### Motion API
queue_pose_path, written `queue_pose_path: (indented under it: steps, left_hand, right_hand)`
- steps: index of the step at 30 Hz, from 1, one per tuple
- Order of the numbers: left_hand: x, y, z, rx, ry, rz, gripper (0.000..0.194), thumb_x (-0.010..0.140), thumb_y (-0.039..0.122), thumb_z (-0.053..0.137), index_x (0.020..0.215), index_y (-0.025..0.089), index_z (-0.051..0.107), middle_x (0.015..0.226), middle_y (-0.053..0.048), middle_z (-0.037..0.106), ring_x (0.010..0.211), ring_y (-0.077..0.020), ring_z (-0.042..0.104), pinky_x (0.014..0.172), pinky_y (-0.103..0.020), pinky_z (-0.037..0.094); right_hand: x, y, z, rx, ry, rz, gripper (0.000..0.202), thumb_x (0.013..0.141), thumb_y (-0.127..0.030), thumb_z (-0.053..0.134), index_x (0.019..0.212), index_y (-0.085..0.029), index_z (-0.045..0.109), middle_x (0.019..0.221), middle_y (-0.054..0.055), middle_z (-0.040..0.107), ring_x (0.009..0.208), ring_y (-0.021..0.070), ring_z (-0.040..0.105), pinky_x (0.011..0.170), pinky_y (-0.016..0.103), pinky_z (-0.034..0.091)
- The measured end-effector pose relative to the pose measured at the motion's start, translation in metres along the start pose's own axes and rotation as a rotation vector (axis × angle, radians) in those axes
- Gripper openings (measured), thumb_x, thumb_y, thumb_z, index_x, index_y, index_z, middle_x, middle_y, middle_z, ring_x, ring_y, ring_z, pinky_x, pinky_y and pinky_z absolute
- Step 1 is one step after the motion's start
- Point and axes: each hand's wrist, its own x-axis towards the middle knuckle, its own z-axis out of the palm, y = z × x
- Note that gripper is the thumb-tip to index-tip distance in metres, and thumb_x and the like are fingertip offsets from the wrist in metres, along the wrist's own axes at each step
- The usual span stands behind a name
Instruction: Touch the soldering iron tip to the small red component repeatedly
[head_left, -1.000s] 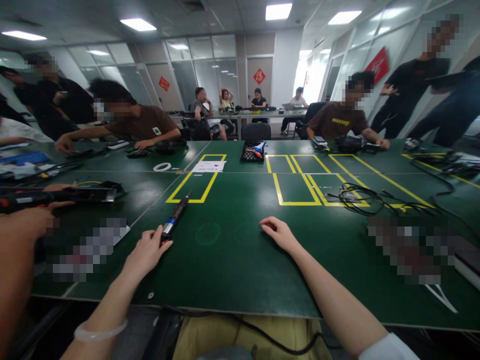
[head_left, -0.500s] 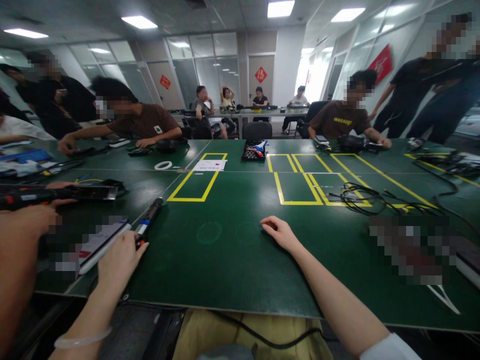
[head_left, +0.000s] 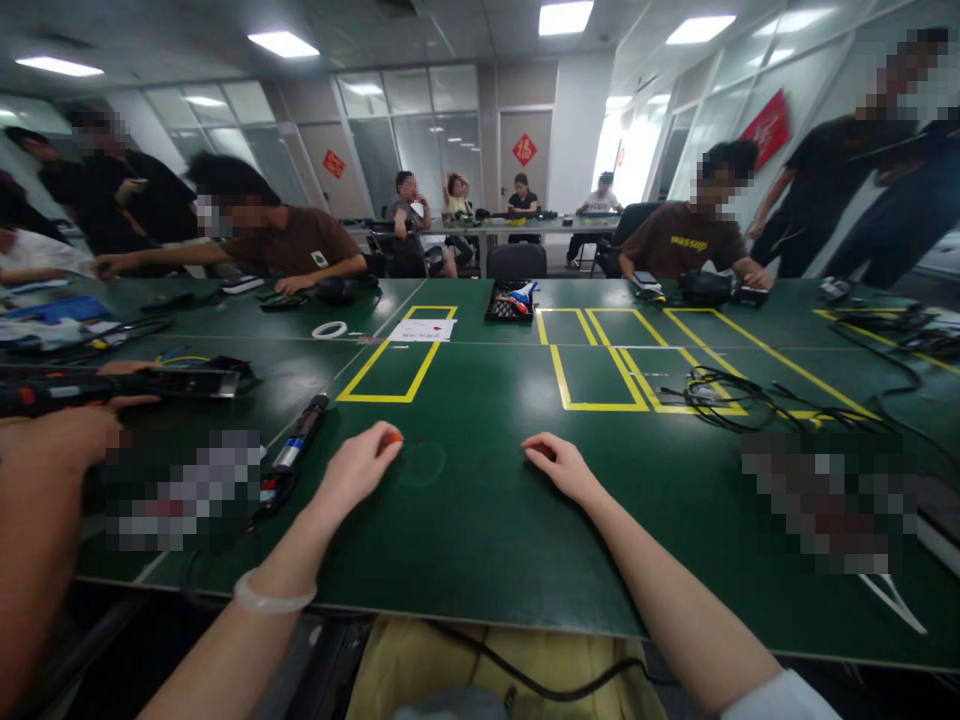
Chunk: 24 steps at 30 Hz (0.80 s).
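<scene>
My left hand (head_left: 364, 462) is closed in a pinch over the green table, with a small orange piece (head_left: 397, 437) showing at its fingertips. Its exact kind is too small to make out. Left of that hand lies an electric screwdriver (head_left: 294, 448), black with a blue and silver band, untouched by me. Across from it, my right hand (head_left: 559, 467) rests on the table with curled fingers and thumb drawn together. Whatever may be inside those fingers is hidden.
Yellow tape rectangles (head_left: 410, 399) mark the green table (head_left: 450, 540). Beyond are a white tape roll (head_left: 329, 329), a paper sheet (head_left: 426, 331) and a black tray (head_left: 491, 312). Cables (head_left: 701, 398) lie right. At left, another person's hand (head_left: 67, 440) holds a dark tool.
My left hand has let go of the electric screwdriver and moved right, a small orange piece now showing at its fingertips. The right hand stays in place.
</scene>
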Motion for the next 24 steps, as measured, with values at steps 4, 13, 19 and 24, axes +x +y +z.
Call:
queue_pose_path:
  steps: [4, 13, 19, 24]
  left_hand:
    - [0.03, 0.064, 0.048, -0.428, -0.19, 0.231, 0.038, 0.086, 0.042, 0.045, 0.113, 0.02, 0.062, 0.099, -0.005, 0.066, 0.081, -0.0156, 0.061, 0.073, -0.027, 0.046]
    - [0.053, 0.118, 0.128, -0.928, -0.41, 0.296, 0.03, 0.074, 0.037, 0.067, 0.092, 0.013, 0.059, 0.079, -0.003, 0.064, 0.071, -0.0121, 0.059, 0.066, -0.024, 0.045]
    - [0.053, 0.116, 0.135, -0.955, -0.377, 0.296, 0.026, 0.078, 0.037, 0.063, 0.086, 0.012, 0.063, 0.075, -0.003, 0.063, 0.069, -0.0118, 0.059, 0.069, -0.025, 0.044]
    - [0.052, 0.116, 0.139, -0.985, -0.372, 0.23, 0.031, 0.08, 0.039, 0.06, 0.096, 0.012, 0.062, 0.083, -0.006, 0.067, 0.071, -0.0131, 0.062, 0.069, -0.026, 0.046]
  right_hand:
    - [0.0, 0.003, -0.001, 0.015, -0.002, 0.004, 0.023, 0.085, -0.033, 0.054, 0.098, -0.017, 0.065, 0.078, 0.001, 0.062, 0.069, 0.0139, 0.054, 0.066, 0.026, 0.043]
    - [0.003, 0.011, -0.001, 0.1, -0.035, -0.027, 0.026, 0.086, -0.033, 0.054, 0.107, -0.018, 0.06, 0.088, 0.003, 0.066, 0.073, 0.0138, 0.058, 0.067, 0.026, 0.045]
    - [0.004, 0.018, 0.002, 0.153, -0.065, 0.007, 0.029, 0.084, -0.034, 0.058, 0.107, -0.016, 0.058, 0.083, 0.003, 0.065, 0.069, 0.013, 0.058, 0.065, 0.025, 0.045]
    - [0.005, 0.021, 0.002, 0.195, -0.023, 0.006, 0.031, 0.082, -0.032, 0.059, 0.108, -0.016, 0.056, 0.083, 0.002, 0.063, 0.07, 0.0126, 0.058, 0.066, 0.026, 0.046]
